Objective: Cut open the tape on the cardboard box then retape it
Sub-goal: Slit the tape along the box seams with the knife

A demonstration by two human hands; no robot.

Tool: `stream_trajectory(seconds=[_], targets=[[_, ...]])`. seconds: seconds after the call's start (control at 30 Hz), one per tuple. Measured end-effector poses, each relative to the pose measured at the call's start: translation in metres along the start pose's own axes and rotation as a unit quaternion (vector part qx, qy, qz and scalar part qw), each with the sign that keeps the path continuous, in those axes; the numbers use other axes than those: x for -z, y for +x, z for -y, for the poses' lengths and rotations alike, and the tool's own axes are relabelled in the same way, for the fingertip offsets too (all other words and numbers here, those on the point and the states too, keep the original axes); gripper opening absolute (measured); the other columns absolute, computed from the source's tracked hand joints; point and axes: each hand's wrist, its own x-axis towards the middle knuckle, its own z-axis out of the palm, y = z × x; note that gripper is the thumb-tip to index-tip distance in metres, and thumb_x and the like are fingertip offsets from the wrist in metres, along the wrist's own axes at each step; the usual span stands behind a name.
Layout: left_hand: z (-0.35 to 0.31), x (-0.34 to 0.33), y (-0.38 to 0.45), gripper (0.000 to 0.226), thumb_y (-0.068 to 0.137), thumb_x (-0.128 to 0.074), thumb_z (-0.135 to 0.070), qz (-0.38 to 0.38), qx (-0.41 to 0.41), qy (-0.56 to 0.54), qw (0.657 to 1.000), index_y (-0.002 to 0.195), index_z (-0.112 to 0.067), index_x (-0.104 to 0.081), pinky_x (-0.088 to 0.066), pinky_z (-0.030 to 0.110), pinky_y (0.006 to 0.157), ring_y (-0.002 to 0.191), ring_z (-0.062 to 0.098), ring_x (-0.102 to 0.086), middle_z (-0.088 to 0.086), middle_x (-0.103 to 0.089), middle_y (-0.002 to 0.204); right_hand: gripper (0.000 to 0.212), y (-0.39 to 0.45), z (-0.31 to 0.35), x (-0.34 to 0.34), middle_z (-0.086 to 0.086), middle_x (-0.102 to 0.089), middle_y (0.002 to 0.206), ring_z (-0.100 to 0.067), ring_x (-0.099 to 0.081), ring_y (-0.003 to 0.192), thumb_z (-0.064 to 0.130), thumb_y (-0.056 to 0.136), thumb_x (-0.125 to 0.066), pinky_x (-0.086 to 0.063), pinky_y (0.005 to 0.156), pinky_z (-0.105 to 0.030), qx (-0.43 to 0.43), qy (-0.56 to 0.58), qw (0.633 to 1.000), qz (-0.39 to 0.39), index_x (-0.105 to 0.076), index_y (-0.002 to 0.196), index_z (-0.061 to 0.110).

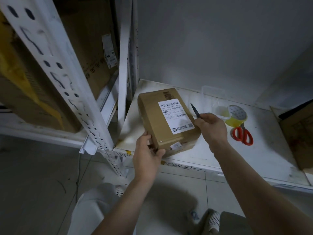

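1. On the white shelf (220, 150), near its front left corner, lies the cardboard box (162, 119), label up and seemingly still sealed.
2. Cutting looks about to begin; the next move likely calls for setting the blade on the tape seam.
3. The left hand (149, 153) grips the box's near corner.
4. The right hand (211, 126) pinches a thin dark cutter (195, 111), tip raised beside the box.
5. Yellow tape roll (236, 116) and red scissors (243, 134) lie to the right.

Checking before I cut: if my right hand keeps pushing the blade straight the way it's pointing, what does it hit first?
Probably nothing on the box. The right hand holds the blade with its tip aimed up and away, beside the cardboard box, toward the back wall. Depth is unclear from this view.
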Motion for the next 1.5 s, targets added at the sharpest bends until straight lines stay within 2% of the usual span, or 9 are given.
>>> stream_trajectory(seconds=[0.17, 0.4, 0.53, 0.63, 0.73, 0.8, 0.9, 1.03, 1.5], targets=[[-0.005, -0.006, -0.008, 0.087, 0.073, -0.078, -0.012, 0.048, -0.055, 0.089, 0.993, 0.140, -0.043, -0.032, -0.052, 0.037, 0.095, 0.103, 0.014, -0.064, -0.009, -0.014, 0.156, 0.011, 0.000, -0.005, 0.008, 0.013, -0.070, 0.086, -0.013, -0.064, 0.092, 0.023, 0.082, -0.061, -0.052, 0.088, -0.038, 0.019, 0.016, 0.999, 0.034, -0.065, 0.081, 0.033], [-0.016, -0.013, -0.004, 0.075, 0.079, -0.073, -0.026, 0.065, -0.136, 0.221, 0.964, 0.143, -0.032, -0.034, -0.050, 0.029, 0.095, 0.118, 0.011, -0.054, -0.021, 0.003, 0.157, 0.023, -0.007, -0.014, 0.026, 0.011, -0.072, 0.087, -0.010, -0.064, 0.090, 0.007, 0.080, -0.064, -0.050, 0.082, -0.024, 0.045, 0.083, 0.992, 0.082, -0.071, 0.083, 0.029], [-0.019, -0.023, -0.003, 0.075, 0.080, -0.071, -0.027, 0.068, -0.169, 0.242, 0.953, 0.144, -0.027, -0.033, -0.047, 0.029, 0.093, 0.116, 0.010, -0.054, -0.026, -0.006, 0.155, 0.026, -0.008, -0.019, 0.034, 0.005, -0.072, 0.093, -0.013, -0.062, 0.093, 0.004, 0.080, -0.063, -0.049, 0.079, -0.022, 0.031, 0.122, 0.988, 0.094, -0.072, 0.083, 0.029], [-0.022, -0.029, -0.001, 0.072, 0.080, -0.072, -0.027, 0.070, -0.173, 0.237, 0.953, 0.142, -0.026, -0.035, -0.047, 0.031, 0.094, 0.118, 0.012, -0.053, -0.025, -0.016, 0.154, 0.022, -0.008, -0.025, 0.039, 0.008, -0.070, 0.100, -0.011, -0.062, 0.095, 0.011, 0.078, -0.066, -0.049, 0.081, -0.025, 0.049, 0.074, 0.995, 0.055, -0.072, 0.087, 0.029], [-0.023, -0.032, 0.000, 0.072, 0.081, -0.071, -0.028, 0.063, -0.174, 0.240, 0.953, 0.143, -0.028, -0.035, -0.047, 0.032, 0.095, 0.119, 0.013, -0.052, -0.023, -0.018, 0.154, 0.026, -0.021, -0.031, 0.046, 0.012, -0.068, 0.086, -0.008, -0.059, 0.071, 0.009, 0.077, -0.067, -0.046, 0.062, -0.021, 0.076, 0.039, 0.995, 0.049, -0.071, 0.088, 0.031], [-0.022, -0.033, 0.001, 0.074, 0.082, -0.069, -0.030, 0.062, -0.179, 0.250, 0.949, 0.145, -0.030, -0.032, -0.047, 0.032, 0.095, 0.120, 0.012, -0.051, -0.023, -0.017, 0.155, 0.028, -0.035, -0.037, 0.048, 0.013, -0.066, 0.083, -0.010, -0.059, 0.069, 0.010, 0.074, -0.069, -0.047, 0.063, -0.025, 0.099, -0.020, 0.992, 0.075, -0.071, 0.089, 0.034], [-0.020, -0.032, 0.002, 0.075, 0.082, -0.068, -0.033, 0.064, -0.181, 0.261, 0.946, 0.146, -0.033, -0.029, -0.048, 0.034, 0.096, 0.123, 0.012, -0.049, -0.023, -0.016, 0.155, 0.029, -0.051, -0.044, 0.046, 0.009, -0.066, 0.085, -0.013, -0.061, 0.081, 0.016, 0.069, -0.072, -0.050, 0.077, -0.028, 0.164, -0.163, 0.969, 0.083, -0.074, 0.095, 0.030], [-0.022, -0.029, 0.003, 0.074, 0.081, -0.069, -0.035, 0.057, -0.186, 0.263, 0.945, 0.145, -0.032, -0.033, -0.047, 0.032, 0.097, 0.124, 0.011, -0.048, -0.022, -0.021, 0.154, 0.029, -0.057, -0.045, 0.041, 0.011, -0.066, 0.091, -0.011, -0.058, 0.083, 0.022, 0.072, -0.068, -0.043, 0.069, -0.022, 0.232, -0.283, 0.927, 0.080, -0.073, 0.099, 0.033], [-0.023, -0.027, 0.007, 0.073, 0.079, -0.072, -0.031, 0.060, -0.178, 0.245, 0.951, 0.143, -0.033, -0.037, -0.048, 0.030, 0.098, 0.122, 0.006, -0.051, -0.024, -0.023, 0.152, 0.025, -0.051, -0.048, 0.029, 0.010, -0.063, 0.067, -0.016, -0.059, 0.058, 0.022, 0.057, -0.071, -0.039, 0.049, -0.019, 0.377, -0.331, 0.864, -0.034, -0.074, 0.081, 0.028]])
